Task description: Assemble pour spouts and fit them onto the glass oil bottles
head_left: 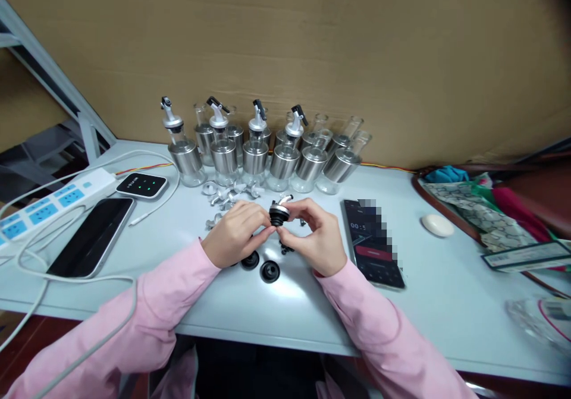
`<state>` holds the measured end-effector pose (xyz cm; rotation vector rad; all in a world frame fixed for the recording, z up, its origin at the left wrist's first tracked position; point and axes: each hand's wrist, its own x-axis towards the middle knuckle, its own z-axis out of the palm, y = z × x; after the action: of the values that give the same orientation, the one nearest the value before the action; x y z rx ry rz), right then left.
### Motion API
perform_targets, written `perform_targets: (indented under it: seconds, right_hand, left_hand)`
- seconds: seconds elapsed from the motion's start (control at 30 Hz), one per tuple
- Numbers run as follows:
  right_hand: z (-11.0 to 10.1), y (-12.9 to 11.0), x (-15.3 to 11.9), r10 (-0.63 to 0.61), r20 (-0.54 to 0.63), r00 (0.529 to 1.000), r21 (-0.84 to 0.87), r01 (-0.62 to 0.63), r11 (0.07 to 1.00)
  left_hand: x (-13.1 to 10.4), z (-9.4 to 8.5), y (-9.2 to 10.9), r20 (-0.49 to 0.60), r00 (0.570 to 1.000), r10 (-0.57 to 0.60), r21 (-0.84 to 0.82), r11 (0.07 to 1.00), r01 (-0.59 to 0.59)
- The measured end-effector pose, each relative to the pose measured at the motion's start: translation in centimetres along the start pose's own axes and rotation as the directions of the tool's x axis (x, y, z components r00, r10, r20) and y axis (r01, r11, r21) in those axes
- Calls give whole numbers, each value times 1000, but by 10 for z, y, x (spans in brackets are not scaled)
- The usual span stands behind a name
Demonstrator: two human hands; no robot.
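Observation:
Between my two hands is a bottle pourer (279, 210) with a silver collar and a ribbed black stopper pointing down. My left hand (238, 231) pinches it low on the black stopper. From the other side, the thumb and fingers of my right hand (320, 235) close on the collar and stopper. Just below lie black rubber stoppers (270, 271), partly covered by my left hand. Silver pourer tops (229, 194) are heaped behind my left hand. Some small black parts (286, 247) lie under my right hand, mostly hidden.
Several glass bottles with steel sleeves (255, 158) stand in rows at the back, some fitted with pourers. A phone (372, 244) lies at right, another phone (91, 238) at left beside a power strip (57, 206) and cables. A white oval object (438, 225) sits near a bag (499, 209).

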<state>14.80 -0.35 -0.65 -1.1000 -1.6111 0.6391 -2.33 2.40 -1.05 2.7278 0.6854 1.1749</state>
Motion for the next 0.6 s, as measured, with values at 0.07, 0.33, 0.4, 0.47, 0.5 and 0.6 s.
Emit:
perform_targets:
  seconds: [0.07, 0.33, 0.4, 0.47, 0.5, 0.6]
  right_hand:
    - [0, -1, 0, 12, -4, 1000, 4, -12, 1000]
    - [2, -1, 0, 186, 51, 981, 285, -192, 939]
    - [3, 0, 0, 187, 106, 977, 337, -213, 917]
    - [4, 0, -1, 178, 149, 973, 353, -220, 909]
    - [4, 0, -1, 173, 163, 971, 352, -221, 909]
    - [4, -1, -1, 160, 170, 972, 318, -207, 925]
  left_hand:
    - [1, -1, 1, -1, 1000, 0, 5, 1000, 0]
    - [-1, -3, -1, 30, 989, -142, 64, 988, 140]
    - [-1, -4, -2, 81, 973, -216, 89, 974, 208]
    - [0, -5, -2, 132, 963, -234, 87, 971, 224]
    - [0, -6, -2, 152, 962, -228, 77, 973, 219]
    - [1, -8, -1, 179, 961, -211, 48, 977, 206]
